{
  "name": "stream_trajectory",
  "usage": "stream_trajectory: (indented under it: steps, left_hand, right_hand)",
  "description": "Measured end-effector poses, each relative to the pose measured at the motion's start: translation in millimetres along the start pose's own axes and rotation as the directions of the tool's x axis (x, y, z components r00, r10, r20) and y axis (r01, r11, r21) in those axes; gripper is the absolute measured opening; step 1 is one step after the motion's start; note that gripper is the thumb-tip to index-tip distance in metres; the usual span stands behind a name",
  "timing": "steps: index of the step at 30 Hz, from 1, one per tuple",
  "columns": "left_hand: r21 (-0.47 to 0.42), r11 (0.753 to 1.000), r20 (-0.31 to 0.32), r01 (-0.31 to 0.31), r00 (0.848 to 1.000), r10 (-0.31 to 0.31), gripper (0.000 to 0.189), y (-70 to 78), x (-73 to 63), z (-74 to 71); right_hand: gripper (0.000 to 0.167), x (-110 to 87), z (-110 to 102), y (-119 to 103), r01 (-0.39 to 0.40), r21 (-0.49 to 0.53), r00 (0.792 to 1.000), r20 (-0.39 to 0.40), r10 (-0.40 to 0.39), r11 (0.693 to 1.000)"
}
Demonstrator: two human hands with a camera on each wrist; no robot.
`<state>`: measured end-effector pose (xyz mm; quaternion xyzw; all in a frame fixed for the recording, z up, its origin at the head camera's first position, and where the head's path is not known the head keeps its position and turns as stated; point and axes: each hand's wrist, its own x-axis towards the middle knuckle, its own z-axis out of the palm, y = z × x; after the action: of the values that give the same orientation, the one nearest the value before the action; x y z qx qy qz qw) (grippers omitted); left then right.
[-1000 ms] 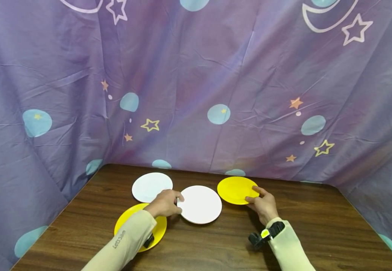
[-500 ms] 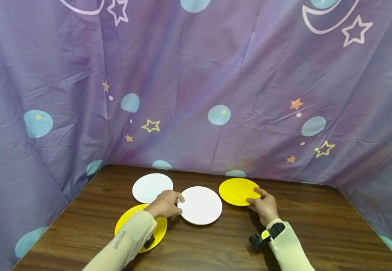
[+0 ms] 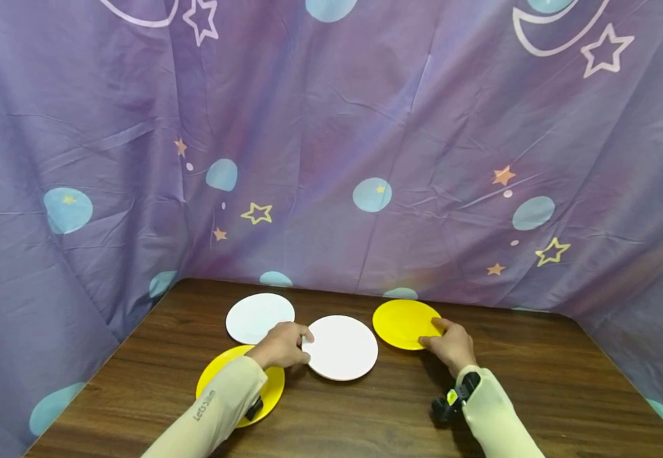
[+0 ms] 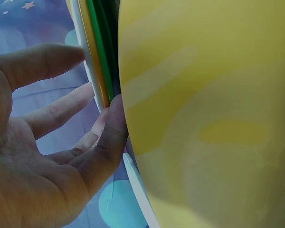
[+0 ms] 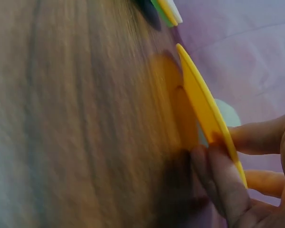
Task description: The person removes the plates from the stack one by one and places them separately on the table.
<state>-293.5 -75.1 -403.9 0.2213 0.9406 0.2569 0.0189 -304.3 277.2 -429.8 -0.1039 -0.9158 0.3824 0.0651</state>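
In the head view my left hand pinches the left rim of a round white plate at mid-table. White, yellow and green rims lie together at those fingertips in the left wrist view, so the white plate tops a stack with a yellow plate and a green plate. My right hand grips the right rim of a yellow plate. The right wrist view shows fingers on both faces of this yellow plate, which is raised from the table at that side.
Another white plate lies at the back left. A second yellow plate lies under my left forearm, partly hidden by it. The brown wooden table ends at a purple curtain with stars and moons.
My right wrist has turned and shifted slightly right, while the yellow plate stays in that hand's grip. The left hand keeps its pinch on the plates, with no clear motion.
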Motion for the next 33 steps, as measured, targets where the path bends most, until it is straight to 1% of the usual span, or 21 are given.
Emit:
stream_trajectory:
  steps: [1,4,8,11,16,20,25,29,33]
  left_hand:
    - [0.000,1.000,0.000,0.001,1.000,-0.001,0.033,0.1,-0.1,0.1]
    - [-0.001,1.000,-0.004,0.006,1.000,-0.006,0.033,0.2,-0.5,0.3]
    - [-0.008,1.000,-0.002,0.003,1.000,-0.003,0.032,0.4,-1.0,1.0]
    - [-0.009,1.000,-0.003,0.001,1.000,-0.001,0.032,0.5,-0.7,1.4]
    - [-0.003,1.000,-0.011,-0.001,1.000,0.001,0.032,0.2,0.1,1.3]
    - [-0.007,1.000,-0.010,-0.002,1.000,0.002,0.032,0.1,-0.1,1.1]
    - [-0.014,1.000,-0.011,-0.006,1.000,0.006,0.032,0.3,-1.2,0.8]
    - [-0.011,1.000,-0.004,-0.003,1.000,0.003,0.032,0.1,-1.3,1.4]
    - [-0.015,1.000,-0.005,0.002,1.000,-0.003,0.031,0.7,-1.3,0.5]
  right_hand:
    - [0.072,0.9,-1.1,-0.3,0.013,-0.021,1.000,-0.002,-0.013,1.000]
    - [0.072,3.6,-3.1,-0.8,0.033,-0.007,0.999,0.016,-0.033,0.999]
    - [0.072,4.1,-4.5,-1.3,0.013,0.071,0.998,0.062,-0.017,0.997]
    - [0.070,4.0,-5.7,-1.1,0.004,0.068,0.997,0.076,-0.009,0.998]
    - [0.067,4.6,-7.2,0.2,0.022,0.011,0.998,0.066,-0.022,1.000]
    - [0.067,5.1,-7.3,1.1,0.032,-0.005,0.998,0.059,-0.032,0.999]
    - [0.068,4.7,-7.2,-0.2,0.027,-0.008,0.998,0.063,-0.026,1.000]
    - [0.068,3.6,-7.5,-1.2,0.017,0.012,0.998,0.068,-0.018,1.000]
    - [0.067,2.6,-9.1,-1.5,0.022,-0.001,0.999,0.045,-0.022,1.000]
